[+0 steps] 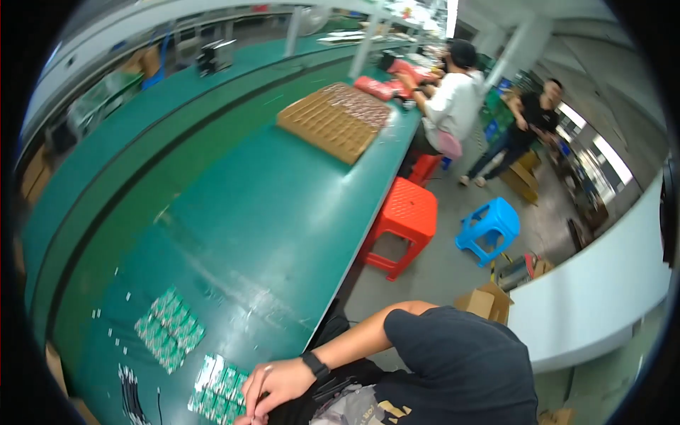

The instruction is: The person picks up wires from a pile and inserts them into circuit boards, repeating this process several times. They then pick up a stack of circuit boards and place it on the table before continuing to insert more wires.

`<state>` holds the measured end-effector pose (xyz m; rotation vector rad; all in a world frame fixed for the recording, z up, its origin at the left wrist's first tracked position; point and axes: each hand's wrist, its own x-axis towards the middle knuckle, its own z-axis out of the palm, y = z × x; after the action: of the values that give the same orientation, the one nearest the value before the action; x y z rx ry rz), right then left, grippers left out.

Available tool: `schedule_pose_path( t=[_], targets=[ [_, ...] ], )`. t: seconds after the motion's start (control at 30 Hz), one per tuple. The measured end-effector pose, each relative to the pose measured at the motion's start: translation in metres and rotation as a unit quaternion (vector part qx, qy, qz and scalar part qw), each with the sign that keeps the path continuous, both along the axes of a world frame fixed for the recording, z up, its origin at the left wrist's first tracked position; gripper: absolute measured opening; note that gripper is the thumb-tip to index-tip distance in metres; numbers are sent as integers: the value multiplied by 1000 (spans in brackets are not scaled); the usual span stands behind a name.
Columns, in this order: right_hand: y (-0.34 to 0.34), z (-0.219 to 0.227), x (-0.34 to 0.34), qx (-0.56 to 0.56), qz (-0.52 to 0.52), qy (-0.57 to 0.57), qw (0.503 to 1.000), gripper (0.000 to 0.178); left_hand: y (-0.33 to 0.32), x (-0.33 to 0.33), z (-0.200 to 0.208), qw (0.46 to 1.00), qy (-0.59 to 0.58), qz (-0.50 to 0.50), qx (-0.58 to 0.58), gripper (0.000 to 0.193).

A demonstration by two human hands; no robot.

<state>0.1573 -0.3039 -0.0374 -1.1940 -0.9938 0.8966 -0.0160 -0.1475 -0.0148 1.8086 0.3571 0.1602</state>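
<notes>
My right hand (273,386), with a dark watch on its wrist, reaches in over the near edge of the green table. Its thumb and fingers are pinched together; whatever may be between them is too small to make out. Just below, only the fingertips of my left hand (251,419) show at the lower edge, close to the right fingers. Beside the hands lies a panel of small green circuit boards (205,397), partly covered by the right hand. A second circuit board panel (170,329) lies farther off. Several black wires (129,397) with pale ends rest to the left.
Small white pieces (97,313) are scattered on the green table (248,205). A brown partitioned carton (333,120) stands farther along it. Red (400,219) and blue stools (490,228) stand on the floor at right. One person (453,106) works at the table; another (528,124) stands behind.
</notes>
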Motion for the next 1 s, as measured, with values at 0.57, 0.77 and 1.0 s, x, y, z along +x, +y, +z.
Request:
schedule_pose_path(
  t=[0.57, 0.77, 1.0],
  targets=[
    [-2, 8, -1, 46, -96, -122, 987, 26, 4, 22, -3, 994, 42, -36, 98, 29],
    [2, 3, -4, -13, -113, -127, 985, 27, 1, 21, -3, 994, 11, 11, 107, 20],
    [16, 2, -6, -107, -24, -61, 992, 34, 6, 8, 0, 989, 17, 36, 140, 19]
  ],
)
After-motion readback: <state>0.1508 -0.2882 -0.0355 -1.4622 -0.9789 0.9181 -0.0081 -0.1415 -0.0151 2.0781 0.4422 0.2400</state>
